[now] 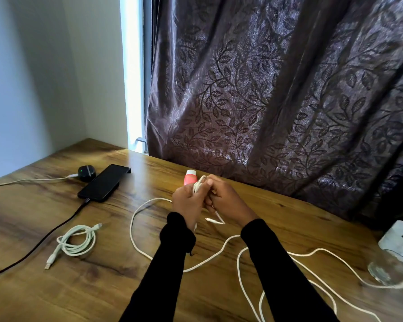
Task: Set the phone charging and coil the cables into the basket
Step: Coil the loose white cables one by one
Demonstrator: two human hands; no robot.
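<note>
A black phone (104, 183) lies on the wooden table (116, 287) at the left, with a dark cable (44, 238) plugged into its near end. My left hand (187, 202) grips a few loops of a long white cable (140, 247). My right hand (228, 201) pinches the same loops from the right. One connector end (209, 220) hangs below my hands. The rest of this cable trails loosely over the table toward me and to the right. A second white cable (76, 242) lies coiled left of my arms. No basket is in view.
A dark earbud case (86, 173) with a green light sits behind the phone, a white cable plugged into it. A pink and white tube (190, 177) stands behind my hands. A glass (392, 266) and a white box (400, 238) sit at the right edge. A patterned curtain (277, 89) hangs behind.
</note>
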